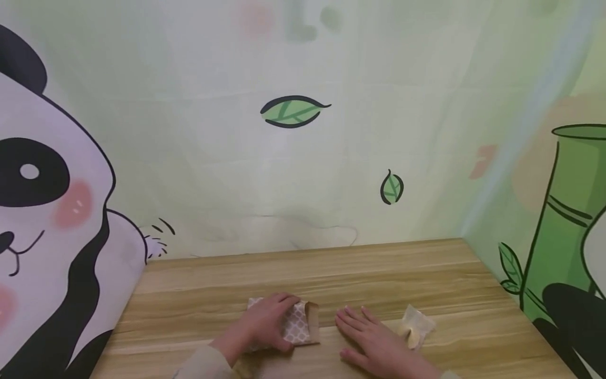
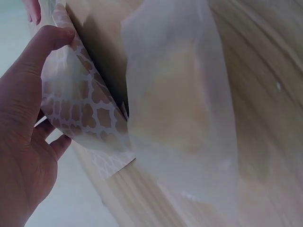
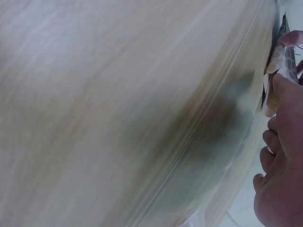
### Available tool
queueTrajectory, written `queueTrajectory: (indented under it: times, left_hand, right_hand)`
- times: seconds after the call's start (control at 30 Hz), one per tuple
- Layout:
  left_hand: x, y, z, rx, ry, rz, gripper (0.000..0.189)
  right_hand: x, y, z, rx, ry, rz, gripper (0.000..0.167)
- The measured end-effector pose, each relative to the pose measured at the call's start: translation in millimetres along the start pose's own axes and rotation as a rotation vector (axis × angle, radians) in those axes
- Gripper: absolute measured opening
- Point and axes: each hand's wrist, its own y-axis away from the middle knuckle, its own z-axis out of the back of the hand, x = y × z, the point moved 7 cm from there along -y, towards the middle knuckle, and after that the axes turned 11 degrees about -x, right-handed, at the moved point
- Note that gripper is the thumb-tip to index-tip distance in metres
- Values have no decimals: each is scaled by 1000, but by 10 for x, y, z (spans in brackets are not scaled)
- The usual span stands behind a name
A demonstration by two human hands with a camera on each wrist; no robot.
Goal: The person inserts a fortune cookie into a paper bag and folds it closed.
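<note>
My left hand (image 1: 265,323) holds a brown paper bag (image 1: 298,323) with a white lattice print, thumb at its near side and fingers over its far side. The bag's mouth gapes toward the right. In the left wrist view a translucent packet (image 2: 175,104) with something pale yellow inside stands large in front of the bag. My right hand (image 1: 374,339) lies low over the table with its fingers stretched out, a short way right of the bag's mouth. Just beyond it on the right rests a small translucent packet (image 1: 418,326) with a pale yellow piece in it.
The wood-grain table (image 1: 331,268) runs back to a pale green cloth wall (image 1: 213,158) printed with leaves. A printed panda (image 1: 90,158) covers the left side, and printed bamboo (image 1: 568,221) the right.
</note>
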Motion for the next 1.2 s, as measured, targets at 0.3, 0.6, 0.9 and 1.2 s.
queueTrajectory:
  times: [0.3,0.6,0.9,1.2]
  left_hand:
    - [202,56,183,-32,17,10,105]
    - [369,117,288,-24,36,51,106]
    - [507,168,312,-32,13,59,105]
    - [625,256,328,-36,-1,73,103]
  right_hand:
    - [312,-141,-185,61,-48,90,69]
    - [817,-326,-566,69,49,430,64]
    - [1215,-481,-722,51,186,575,56]
    - [1423,-502,-1084,-140,499,727,54]
